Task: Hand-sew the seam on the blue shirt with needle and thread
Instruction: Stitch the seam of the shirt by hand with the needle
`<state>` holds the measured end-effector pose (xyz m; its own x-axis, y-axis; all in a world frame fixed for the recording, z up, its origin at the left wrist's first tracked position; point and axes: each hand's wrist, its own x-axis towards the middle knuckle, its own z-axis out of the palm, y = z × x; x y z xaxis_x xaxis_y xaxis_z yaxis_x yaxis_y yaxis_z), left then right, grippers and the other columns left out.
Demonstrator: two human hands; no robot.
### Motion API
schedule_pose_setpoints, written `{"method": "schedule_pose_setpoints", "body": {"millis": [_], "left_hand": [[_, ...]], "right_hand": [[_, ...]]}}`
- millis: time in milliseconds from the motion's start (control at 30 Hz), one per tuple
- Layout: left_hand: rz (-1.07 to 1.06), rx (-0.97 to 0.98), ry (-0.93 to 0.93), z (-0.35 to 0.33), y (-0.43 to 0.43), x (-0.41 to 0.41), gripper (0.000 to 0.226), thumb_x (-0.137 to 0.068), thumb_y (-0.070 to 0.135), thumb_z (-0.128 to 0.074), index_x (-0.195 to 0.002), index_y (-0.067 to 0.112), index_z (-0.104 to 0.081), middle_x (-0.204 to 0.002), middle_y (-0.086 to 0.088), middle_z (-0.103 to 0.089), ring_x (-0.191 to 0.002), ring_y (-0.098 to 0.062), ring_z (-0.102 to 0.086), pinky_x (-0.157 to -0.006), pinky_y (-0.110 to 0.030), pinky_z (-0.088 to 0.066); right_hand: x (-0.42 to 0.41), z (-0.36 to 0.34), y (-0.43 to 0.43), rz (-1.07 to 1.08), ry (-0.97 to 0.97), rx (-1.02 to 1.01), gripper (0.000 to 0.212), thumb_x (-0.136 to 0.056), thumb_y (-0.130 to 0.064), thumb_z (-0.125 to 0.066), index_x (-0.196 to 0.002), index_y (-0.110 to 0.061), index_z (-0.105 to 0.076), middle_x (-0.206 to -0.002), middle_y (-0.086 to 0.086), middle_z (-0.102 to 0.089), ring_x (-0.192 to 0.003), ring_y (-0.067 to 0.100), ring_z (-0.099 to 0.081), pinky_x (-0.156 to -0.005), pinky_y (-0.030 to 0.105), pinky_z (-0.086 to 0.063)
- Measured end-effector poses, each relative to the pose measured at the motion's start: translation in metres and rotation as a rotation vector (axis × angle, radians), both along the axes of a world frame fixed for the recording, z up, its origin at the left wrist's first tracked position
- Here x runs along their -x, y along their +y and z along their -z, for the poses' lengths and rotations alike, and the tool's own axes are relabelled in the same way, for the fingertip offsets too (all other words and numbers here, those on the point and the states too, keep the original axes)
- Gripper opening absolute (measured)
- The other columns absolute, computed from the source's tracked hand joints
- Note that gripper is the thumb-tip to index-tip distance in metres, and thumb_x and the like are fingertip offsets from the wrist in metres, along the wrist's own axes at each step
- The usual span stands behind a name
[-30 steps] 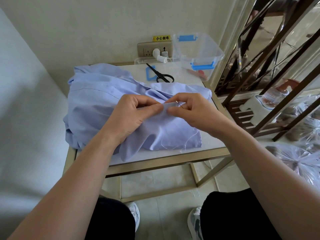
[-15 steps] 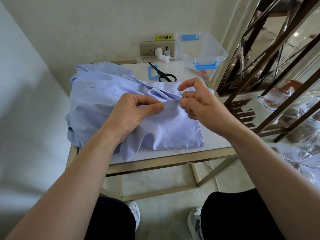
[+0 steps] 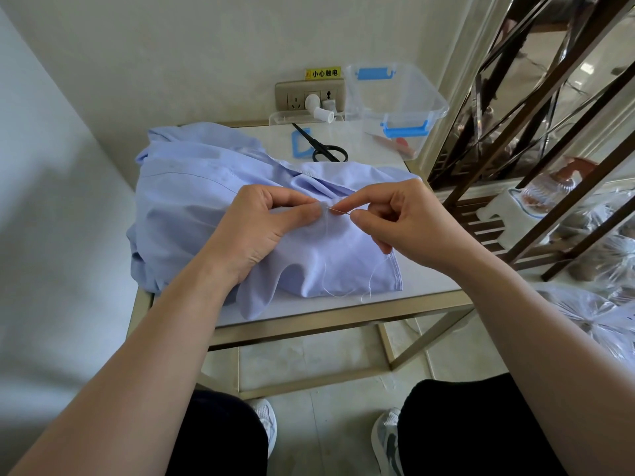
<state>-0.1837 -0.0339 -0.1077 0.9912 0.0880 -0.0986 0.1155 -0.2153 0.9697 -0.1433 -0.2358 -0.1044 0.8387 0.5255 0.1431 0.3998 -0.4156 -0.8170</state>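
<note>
- Blue shirt [image 3: 192, 201] lies bunched up on my small table [image 3: 343, 316].
- My left hand [image 3: 254, 231] pinches the shirt at the seam.
- My right hand [image 3: 402, 218] pinches the needle [image 3: 338, 211], right beside my left thumb.
- White thread [image 3: 324, 266] hangs down.

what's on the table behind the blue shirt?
Black scissors lie across a blue square frame; further back, a white thread spool and a clear plastic box with blue latches. Whatever lies on the tabletop beneath the blue shirt is covered.
</note>
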Motion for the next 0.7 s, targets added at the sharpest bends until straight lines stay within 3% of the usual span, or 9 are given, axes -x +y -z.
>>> {"method": "schedule_pose_setpoints", "body": {"millis": [333, 567, 700], "left_hand": [[0.004, -0.010, -0.010, -0.0008, -0.0007, 0.0010, 0.006, -0.085, 0.024, -0.073, -0.082, 0.021, -0.078, -0.078, 0.007, -0.074, -0.074, -0.002, -0.064, -0.073, -0.014, -0.046], [0.010, -0.031, -0.015, 0.0007, -0.0002, 0.0002, 0.006, -0.085, 0.024, -0.073, -0.084, 0.021, -0.078, -0.078, 0.009, -0.074, -0.073, 0.001, -0.063, -0.070, -0.009, -0.045], [0.023, -0.040, -0.029, 0.0012, -0.0003, -0.0002, 0.005, -0.085, 0.023, -0.074, -0.084, 0.020, -0.078, -0.081, 0.006, -0.075, -0.077, 0.000, -0.065, -0.074, -0.011, -0.047]], "right_hand": [[0.0002, -0.0016, 0.0016, -0.012, 0.004, -0.003, 0.024, -0.095, -0.007, -0.056, -0.100, -0.020, -0.075, -0.046, 0.012, -0.041, -0.045, 0.012, -0.043, -0.053, 0.015, -0.040], [0.0011, -0.0036, 0.0011, -0.016, 0.008, 0.015, 0.023, -0.095, -0.008, -0.056, -0.101, -0.020, -0.075, -0.049, 0.018, -0.044, -0.044, 0.011, -0.042, -0.054, 0.016, -0.041], [0.0006, -0.0021, 0.0017, -0.014, 0.026, 0.009, 0.023, -0.094, -0.007, -0.056, -0.099, -0.020, -0.075, -0.047, 0.011, -0.040, -0.045, 0.013, -0.042, -0.054, 0.017, -0.042]]}}
